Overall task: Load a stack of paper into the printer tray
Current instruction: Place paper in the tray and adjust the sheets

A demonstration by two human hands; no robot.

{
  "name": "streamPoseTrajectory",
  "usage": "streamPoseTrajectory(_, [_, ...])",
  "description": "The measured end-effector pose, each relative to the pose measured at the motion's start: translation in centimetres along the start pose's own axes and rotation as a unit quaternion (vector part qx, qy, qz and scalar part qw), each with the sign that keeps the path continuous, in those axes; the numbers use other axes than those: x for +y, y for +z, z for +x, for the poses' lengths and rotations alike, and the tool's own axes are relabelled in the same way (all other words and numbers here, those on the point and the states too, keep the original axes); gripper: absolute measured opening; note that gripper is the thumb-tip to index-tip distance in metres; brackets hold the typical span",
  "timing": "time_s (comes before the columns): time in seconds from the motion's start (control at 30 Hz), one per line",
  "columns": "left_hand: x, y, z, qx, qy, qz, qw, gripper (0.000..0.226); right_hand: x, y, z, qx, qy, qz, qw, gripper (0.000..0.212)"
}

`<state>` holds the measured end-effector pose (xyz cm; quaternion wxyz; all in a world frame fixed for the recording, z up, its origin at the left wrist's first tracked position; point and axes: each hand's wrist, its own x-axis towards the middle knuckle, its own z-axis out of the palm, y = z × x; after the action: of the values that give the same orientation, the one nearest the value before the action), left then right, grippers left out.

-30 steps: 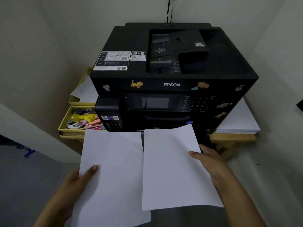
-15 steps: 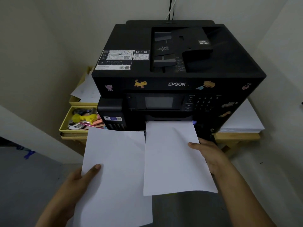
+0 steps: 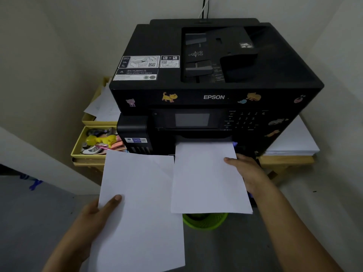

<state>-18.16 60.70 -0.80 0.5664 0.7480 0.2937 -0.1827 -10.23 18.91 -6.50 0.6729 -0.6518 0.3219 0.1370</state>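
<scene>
Dim, flat indoor light is falling from above, leaving the whole view muted and slightly grey. The black printer (image 3: pixel 214 79) is swallowing detail on its front, though its top is catching a faint sheen. The white sheets (image 3: pixel 206 177) are reading as the brightest areas, casting soft shadows beneath. Wide-angle distortion is bending the walls (image 3: pixel 49 65) outward at the frame's edges. Focus is holding fairly sharp throughout.

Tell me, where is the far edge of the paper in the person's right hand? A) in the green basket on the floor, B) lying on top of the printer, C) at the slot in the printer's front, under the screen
C: the paper held by the right hand reaches into the front slot of the printer, just below its screen.
</scene>
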Motion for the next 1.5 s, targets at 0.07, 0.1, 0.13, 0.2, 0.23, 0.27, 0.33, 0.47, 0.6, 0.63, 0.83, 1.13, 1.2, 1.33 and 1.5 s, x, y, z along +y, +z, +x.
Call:
streamPoseTrajectory(0.07, [0.0,0.0,-0.1,-0.006,0.006,0.003,1.0,0.041,-0.3,0.1,-0.2,0.012,-0.003,-0.002,1.0,0.026])
streamPoseTrajectory(0.1, [0.0,0.0,0.0,-0.007,0.009,0.002,1.0,0.04,-0.4,0.2,-0.4,0.016,-0.006,-0.003,1.0,0.025])
streamPoseTrajectory(0.13, [0.0,0.0,0.0,-0.006,0.012,0.002,1.0,0.038,-0.4,0.2,-0.6,0.021,-0.008,-0.005,1.0,0.024])
streamPoseTrajectory(0.2, [0.0,0.0,-0.1,-0.008,0.015,-0.003,1.0,0.035,-0.4,0.2,-1.4,0.032,-0.015,-0.016,0.999,0.024])
streamPoseTrajectory(0.23, [0.0,0.1,-0.1,-0.011,0.014,-0.004,1.0,0.036,-0.3,0.1,-1.8,0.039,-0.021,-0.028,0.999,0.024])
streamPoseTrajectory(0.27, [0.0,0.0,-0.2,-0.014,0.013,-0.006,1.0,0.037,-0.2,0.0,-2.3,0.045,-0.025,-0.043,0.998,0.024])
streamPoseTrajectory(0.33, [0.0,0.0,-0.1,-0.014,0.017,-0.011,1.0,0.038,0.0,-0.3,-3.1,0.053,-0.026,-0.069,0.996,0.022])
streamPoseTrajectory(0.47, [0.0,0.2,-0.4,-0.004,0.023,-0.016,1.0,0.032,0.5,-1.3,-4.2,0.041,-0.02,-0.101,0.994,0.024])
streamPoseTrajectory(0.6, [-0.1,0.3,-0.4,0.002,0.025,-0.021,0.999,0.032,1.7,-2.4,-4.3,0.009,-0.005,-0.094,0.996,0.022])
streamPoseTrajectory(0.63, [-0.1,0.4,-0.5,0.002,0.024,-0.02,1.0,0.031,2.0,-2.7,-4.1,0.0,-0.003,-0.098,0.995,0.019])
streamPoseTrajectory(0.83, [0.1,0.4,-0.7,0.003,0.026,-0.012,1.0,0.028,2.7,-2.8,-3.3,0.01,-0.018,-0.103,0.994,0.012])
streamPoseTrajectory(1.13, [0.5,0.3,-0.9,0.007,0.017,-0.003,1.0,0.03,1.6,-1.4,-1.7,0.044,-0.032,-0.072,0.996,0.007])
streamPoseTrajectory(1.2, [0.6,0.4,-1.1,0.005,0.019,-0.003,1.0,0.026,0.9,-1.0,-1.3,0.048,-0.036,-0.071,0.996,0.011])
streamPoseTrajectory(1.33, [0.6,0.3,-1.1,0.004,0.018,-0.001,1.0,0.028,-0.1,-0.2,-0.1,0.067,-0.047,-0.081,0.993,0.011])
streamPoseTrajectory(1.5, [0.6,0.2,-1.0,0.01,0.016,-0.001,1.0,0.029,-0.4,-0.1,-0.1,0.072,-0.058,-0.095,0.991,0.011])
